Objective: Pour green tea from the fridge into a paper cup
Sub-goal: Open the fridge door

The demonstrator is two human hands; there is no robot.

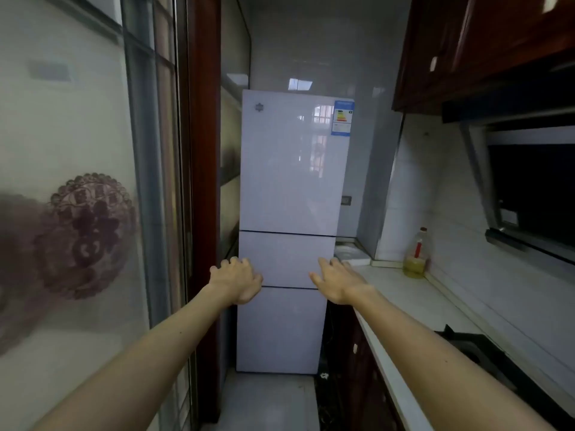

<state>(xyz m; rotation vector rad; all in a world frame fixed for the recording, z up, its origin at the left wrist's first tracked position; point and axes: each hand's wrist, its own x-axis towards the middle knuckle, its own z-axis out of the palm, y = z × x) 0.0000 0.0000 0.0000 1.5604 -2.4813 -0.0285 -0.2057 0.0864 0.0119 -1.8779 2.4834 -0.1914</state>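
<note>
The tall, glossy white three-door fridge (289, 181) stands upright and closed straight ahead, the green tea unseen, with the left hand (238, 281) and right hand (337, 283) both empty, fingers spread, level before its middle door, neither clearly nearer

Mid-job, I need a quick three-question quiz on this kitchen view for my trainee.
1. True or false: one door of the fridge stands open.
2. Which hand holds something? A. left hand B. right hand C. neither
3. Fill in: on the counter by the wall stands a ___ of yellow liquid.
Key: 1 false, all doors are closed; 2 C; 3 bottle.
</note>
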